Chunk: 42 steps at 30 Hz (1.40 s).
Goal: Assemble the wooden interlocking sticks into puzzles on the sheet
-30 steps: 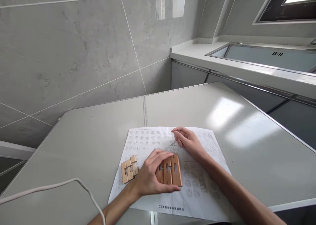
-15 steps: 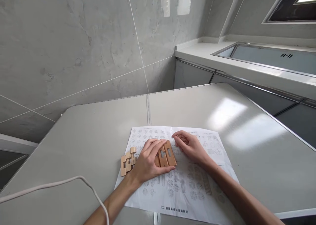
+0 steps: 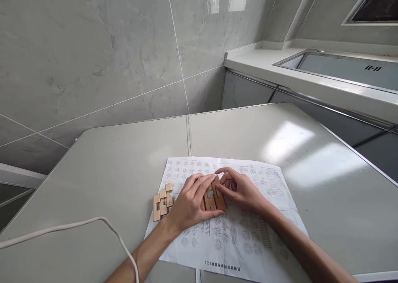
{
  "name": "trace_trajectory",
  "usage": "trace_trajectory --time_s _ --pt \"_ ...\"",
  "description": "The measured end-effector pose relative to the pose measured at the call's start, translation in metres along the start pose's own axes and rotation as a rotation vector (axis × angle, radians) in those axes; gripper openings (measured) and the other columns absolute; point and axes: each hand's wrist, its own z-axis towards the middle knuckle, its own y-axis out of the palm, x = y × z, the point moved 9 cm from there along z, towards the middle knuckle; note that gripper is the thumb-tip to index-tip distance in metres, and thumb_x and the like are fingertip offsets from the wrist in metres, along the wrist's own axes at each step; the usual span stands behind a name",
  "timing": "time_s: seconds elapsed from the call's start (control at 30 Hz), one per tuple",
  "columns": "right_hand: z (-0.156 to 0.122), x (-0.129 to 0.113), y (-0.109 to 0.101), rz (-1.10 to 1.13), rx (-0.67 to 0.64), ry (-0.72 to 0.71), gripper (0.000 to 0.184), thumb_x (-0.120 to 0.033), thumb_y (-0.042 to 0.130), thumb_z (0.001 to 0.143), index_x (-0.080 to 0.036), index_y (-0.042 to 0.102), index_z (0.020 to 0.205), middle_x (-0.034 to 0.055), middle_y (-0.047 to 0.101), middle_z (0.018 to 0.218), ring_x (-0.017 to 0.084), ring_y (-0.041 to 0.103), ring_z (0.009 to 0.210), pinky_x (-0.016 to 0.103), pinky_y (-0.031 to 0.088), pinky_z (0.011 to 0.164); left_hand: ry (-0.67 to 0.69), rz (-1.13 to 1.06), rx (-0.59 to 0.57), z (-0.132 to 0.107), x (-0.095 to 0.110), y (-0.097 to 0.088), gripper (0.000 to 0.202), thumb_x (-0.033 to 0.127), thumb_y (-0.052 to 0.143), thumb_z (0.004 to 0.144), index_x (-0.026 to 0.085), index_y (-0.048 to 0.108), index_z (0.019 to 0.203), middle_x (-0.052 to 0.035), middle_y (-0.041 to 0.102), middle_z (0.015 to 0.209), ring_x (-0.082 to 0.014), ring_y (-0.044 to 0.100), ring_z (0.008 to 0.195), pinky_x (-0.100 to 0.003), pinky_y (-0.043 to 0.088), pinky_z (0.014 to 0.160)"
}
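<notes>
My left hand (image 3: 191, 196) is closed around a row of brown slotted wooden blocks (image 3: 210, 200), its thumb along the near edge and its fingers over the far side. Part of the row is hidden under that hand. At the row's right end, my right hand (image 3: 239, 187) has curled fingers and its thumb tip over the rightmost slotted wooden block (image 3: 221, 201). Beneath both hands lies a creased paper sheet (image 3: 224, 245) printed with small diagrams. Several lighter notched wooden blocks (image 3: 156, 208) sit together left of my left hand, partly on the sheet.
The grey table (image 3: 108, 171) has a seam down its middle. A white cable (image 3: 77, 223) crosses the front left and passes over my left forearm. Behind stands a tiled wall (image 3: 93, 59). To the right is a counter (image 3: 251, 61) with a sink (image 3: 336, 69).
My right hand has moved left to the rightmost brown block, its thumb now over it. My left hand keeps its hold on the row. The view has shifted slightly.
</notes>
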Motion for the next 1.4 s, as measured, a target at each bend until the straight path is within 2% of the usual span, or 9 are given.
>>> trace_trajectory --time_s 0.17,0.33,0.5,0.6,0.77,0.93,1.13,1.23,1.4 --pt "0.002 0.007 -0.005 0.104 0.053 0.035 0.035 -0.048 0.065 0.102 -0.022 0.063 0.125 -0.0020 0.063 0.077 0.015 0.055 0.064 0.029 0.044 0.059 -0.013 -0.033 -0.036 0.001 -0.001 0.003 0.105 0.063 0.083 0.085 0.022 0.029 0.167 -0.0176 0.064 0.147 -0.0365 0.060 0.136 -0.057 0.057 0.112" --pt "0.002 0.013 -0.009 0.197 0.087 0.052 0.040 -0.054 0.068 0.100 -0.021 0.064 0.123 -0.0020 0.061 0.076 0.015 0.052 0.065 0.028 0.040 0.058 -0.073 -0.083 -0.055 -0.002 -0.007 0.006 0.116 0.071 0.085 0.075 0.027 0.029 0.167 -0.0208 0.049 0.156 -0.0402 0.057 0.140 -0.059 0.060 0.109" --pt "0.002 0.022 -0.011 0.423 0.062 0.108 0.046 -0.054 0.075 0.097 -0.021 0.065 0.128 -0.0009 0.065 0.081 0.014 0.057 0.067 0.027 0.047 0.060 -0.046 -0.159 0.028 -0.006 -0.004 -0.002 0.119 0.073 0.084 0.072 0.032 0.027 0.168 -0.0219 0.037 0.162 -0.0426 0.053 0.145 -0.065 0.057 0.110" --pt "0.001 0.023 -0.004 0.566 -0.031 0.145 0.047 -0.052 0.080 0.094 -0.020 0.069 0.125 0.0012 0.068 0.085 0.012 0.058 0.062 0.025 0.048 0.056 -0.026 -0.216 0.131 -0.009 -0.003 -0.011 0.126 0.074 0.088 0.066 0.034 0.025 0.168 -0.0221 0.032 0.163 -0.0426 0.054 0.143 -0.067 0.054 0.113" --pt "-0.006 0.008 0.023 0.731 -0.315 0.121 0.030 -0.047 0.078 0.098 -0.017 0.075 0.100 -0.0013 0.063 0.070 0.009 0.057 0.053 0.021 0.049 0.048 0.030 -0.225 0.222 -0.012 0.003 -0.019 0.134 0.071 0.094 0.062 0.034 0.022 0.169 -0.0216 0.031 0.161 -0.0433 0.054 0.143 -0.066 0.054 0.113" --pt "-0.011 -0.006 0.036 0.828 -0.462 0.049 0.023 -0.038 0.078 0.098 -0.015 0.076 0.099 0.0024 0.069 0.085 0.012 0.068 0.063 0.021 0.058 0.050 0.115 -0.244 0.271 -0.011 0.015 -0.025 0.133 0.070 0.094 0.062 0.028 0.025 0.168 -0.0209 0.034 0.154 -0.0436 0.053 0.144 -0.061 0.057 0.112" --pt "-0.023 -0.017 0.052 0.916 -0.716 0.076 0.022 -0.039 0.073 0.102 -0.017 0.069 0.106 0.0028 0.075 0.079 0.012 0.069 0.054 0.019 0.055 0.045 0.185 -0.299 0.231 -0.013 0.027 -0.019 0.134 0.074 0.092 0.062 0.030 0.024 0.168 -0.0196 0.038 0.151 -0.0418 0.060 0.137 -0.060 0.059 0.110" --pt "-0.024 -0.020 0.055 0.883 -0.724 0.107 0.025 -0.042 0.074 0.101 -0.019 0.068 0.107 0.0011 0.075 0.080 0.013 0.070 0.056 0.021 0.055 0.048 0.170 -0.301 0.152 -0.014 0.029 -0.011 0.134 0.075 0.092 0.062 0.034 0.021 0.168 -0.0196 0.039 0.151 -0.0438 0.058 0.140 -0.063 0.057 0.112" --pt "-0.018 -0.015 0.049 0.810 -0.594 0.133 0.029 -0.047 0.076 0.099 -0.019 0.070 0.102 -0.0001 0.073 0.074 0.012 0.067 0.056 0.023 0.054 0.052 0.145 -0.250 0.099 -0.012 0.028 -0.010 0.120 0.070 0.091 0.070 0.034 0.027 0.165 -0.0191 0.044 0.150 -0.0432 0.055 0.142 -0.062 0.056 0.113"
